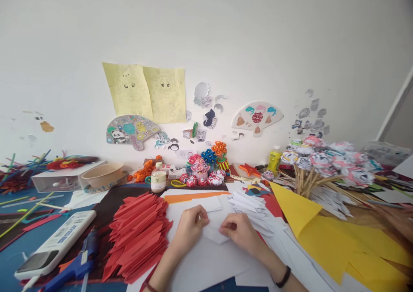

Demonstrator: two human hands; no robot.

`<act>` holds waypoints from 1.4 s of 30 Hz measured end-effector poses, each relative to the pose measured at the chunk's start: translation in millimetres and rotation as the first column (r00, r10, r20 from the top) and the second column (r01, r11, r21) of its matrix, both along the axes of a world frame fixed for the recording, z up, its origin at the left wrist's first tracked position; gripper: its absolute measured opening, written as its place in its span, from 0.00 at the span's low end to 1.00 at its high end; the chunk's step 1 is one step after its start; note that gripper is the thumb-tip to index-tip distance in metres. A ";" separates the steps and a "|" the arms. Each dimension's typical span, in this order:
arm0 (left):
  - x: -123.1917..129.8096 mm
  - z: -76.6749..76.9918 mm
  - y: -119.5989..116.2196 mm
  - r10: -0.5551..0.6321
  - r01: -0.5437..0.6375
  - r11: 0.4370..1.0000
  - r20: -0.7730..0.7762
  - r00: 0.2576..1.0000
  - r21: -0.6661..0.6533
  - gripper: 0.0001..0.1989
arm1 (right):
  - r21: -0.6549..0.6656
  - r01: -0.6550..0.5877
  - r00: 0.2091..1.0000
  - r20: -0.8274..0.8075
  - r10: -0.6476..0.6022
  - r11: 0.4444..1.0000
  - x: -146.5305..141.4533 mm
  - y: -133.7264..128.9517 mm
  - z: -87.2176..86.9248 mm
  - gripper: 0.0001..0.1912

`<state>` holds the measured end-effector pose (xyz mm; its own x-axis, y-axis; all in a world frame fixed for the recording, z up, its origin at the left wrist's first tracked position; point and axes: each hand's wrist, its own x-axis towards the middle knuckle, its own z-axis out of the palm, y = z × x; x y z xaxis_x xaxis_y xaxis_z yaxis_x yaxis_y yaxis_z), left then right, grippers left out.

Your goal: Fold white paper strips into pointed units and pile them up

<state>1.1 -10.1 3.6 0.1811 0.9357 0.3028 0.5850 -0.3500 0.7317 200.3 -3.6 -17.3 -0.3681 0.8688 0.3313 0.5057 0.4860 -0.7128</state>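
Note:
Between my hands lies a small folded piece of white paper (215, 232), over larger white sheets (206, 266). My left hand (193, 221) has its fingers curled together at the paper's left edge. On the paper's right edge, my right hand (237, 227) pinches with thumb and fingers. A flat white paper strip (208, 203) rests just beyond my left hand. Left of my hands is a big pile of folded red paper pieces (138, 236). Folded white paper pieces (250, 206) are heaped behind my right hand.
A blue glue gun (79, 264) and a white power strip (58, 242) lie at left. A bottle (158, 178) stands behind the red pile. Yellow paper (342, 244) and a bunch of paper flowers (332, 158) are at right. Another person's hand (395, 221) shows at the right edge.

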 end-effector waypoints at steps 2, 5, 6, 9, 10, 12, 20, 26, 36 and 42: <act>-0.5 2.5 -0.3 0.013 -0.015 1.000 0.083 0.996 0.027 0.06 | -0.047 -0.026 0.993 -0.117 0.021 0.999 1.0 3.0 -1.5 0.07; -1.0 3.2 0.4 0.023 -0.036 0.998 0.250 0.968 0.047 0.12 | -0.107 -0.020 0.959 -0.284 -0.011 0.994 2.8 8.1 -5.2 0.12; -0.3 2.4 0.3 0.014 -0.029 0.998 0.277 0.961 0.048 0.14 | -0.137 -0.023 0.941 -0.337 -0.025 0.990 3.3 9.4 -6.2 0.13; 7.1 -2.5 -2.4 -0.054 0.051 0.999 0.204 0.977 0.017 0.12 | -0.220 -0.076 0.875 -0.483 -0.041 0.972 3.0 10.8 -6.6 0.17; 11.0 -4.6 -3.8 -0.082 0.085 0.996 0.162 0.983 -0.013 0.12 | -0.233 -0.106 0.855 -0.518 -0.031 0.967 2.2 10.3 -6.1 0.18; 19.2 -8.2 -6.4 -0.096 0.101 0.994 0.112 0.989 -0.039 0.10 | -0.237 -0.174 0.825 -0.564 0.010 0.956 -0.3 8.6 -5.0 0.19; 13.3 -3.9 -3.0 -0.075 0.076 0.997 0.041 0.996 -0.015 0.07 | -0.280 -0.175 0.881 -0.473 0.023 0.944 1.0 11.7 -5.6 0.21; -1.0 -7.2 -1.4 -0.138 0.127 0.989 -0.152 0.979 -0.081 0.05 | -0.147 0.008 0.951 -0.305 -0.053 0.989 12.9 13.5 -3.4 0.18; -1.4 -13.9 -0.1 -0.093 0.081 0.995 -0.218 0.971 -0.067 0.08 | -0.026 0.123 0.992 0.018 -0.122 0.992 12.4 13.0 -14.1 0.05; -0.9 -15.5 3.0 -0.085 0.074 0.995 -0.197 0.977 -0.061 0.07 | -0.067 0.133 0.991 0.015 -0.132 0.989 15.2 17.3 -19.1 0.03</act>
